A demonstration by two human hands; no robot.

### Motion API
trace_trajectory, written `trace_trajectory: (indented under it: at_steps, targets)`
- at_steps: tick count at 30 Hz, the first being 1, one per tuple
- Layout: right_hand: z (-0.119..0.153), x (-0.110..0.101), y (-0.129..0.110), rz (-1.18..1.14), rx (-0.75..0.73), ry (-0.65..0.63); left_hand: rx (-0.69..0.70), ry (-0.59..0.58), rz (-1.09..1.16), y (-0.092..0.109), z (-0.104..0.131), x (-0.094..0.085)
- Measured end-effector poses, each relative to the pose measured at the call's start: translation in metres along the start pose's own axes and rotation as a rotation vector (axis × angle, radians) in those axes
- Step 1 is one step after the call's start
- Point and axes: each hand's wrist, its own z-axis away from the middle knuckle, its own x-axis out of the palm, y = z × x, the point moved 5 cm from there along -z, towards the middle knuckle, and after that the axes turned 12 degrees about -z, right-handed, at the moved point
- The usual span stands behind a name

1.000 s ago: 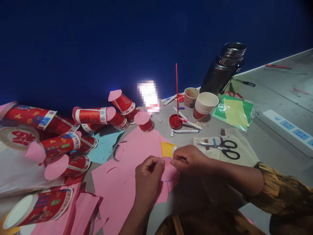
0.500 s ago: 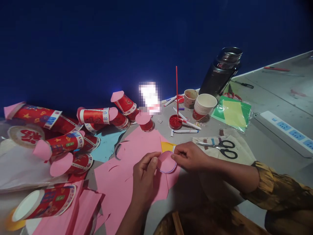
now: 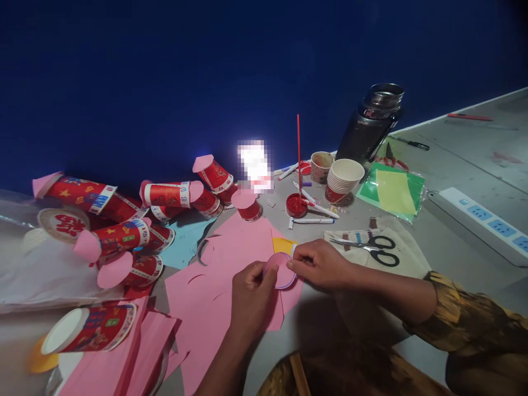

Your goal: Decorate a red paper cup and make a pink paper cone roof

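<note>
Between my two hands is a pink paper circle with a blue-purple line along its edge. My left hand pinches its left side, thumb on top. At the upper right edge, the fingertips of my right hand close on the same circle. Just behind it lies a yellow piece with a white end, partly covered by my right fingers; its kind I cannot make out. Beneath my hands spreads a large pink paper sheet with cut slits. Black-handled scissors rest on a cloth to the right of my right hand.
Several red paper cups with pink paper pieces lie at the left. A red paint pot with an upright brush, markers, stacked paper cups and a dark flask stand behind. A power strip is at right.
My left hand has shifted right and further onto the pink circle, its thumb now pressing over the left part. My right hand stays almost in place. The view has turned slightly left.
</note>
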Motion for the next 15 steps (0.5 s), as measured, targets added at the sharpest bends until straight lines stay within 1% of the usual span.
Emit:
trace_trajectory:
  at_steps: [3, 5, 8, 11, 15]
  targets:
    - [-0.0002, -0.0016, 0.0006, 0.007, 0.008, 0.026, 0.005, -0.062, 0.001, 0.0021, 0.0011, 0.0016]
    - [-0.0003, -0.0037, 0.0015, 0.005, 0.024, 0.044, 0.014, -0.071, 0.020, 0.0037, 0.0017, 0.0009]
    - [-0.0004, -0.0059, 0.0028, -0.002, 0.041, 0.061, 0.020, -0.023, 0.036, 0.0036, 0.0021, -0.0030]
    - [-0.0003, -0.0054, 0.0033, -0.001, 0.039, 0.055, 0.018, 0.037, -0.003, 0.0000, 0.0026, -0.0058]
    - [0.0003, -0.0038, 0.0033, -0.015, 0.040, 0.041, 0.043, 0.026, -0.041, -0.0036, 0.0027, -0.0047]
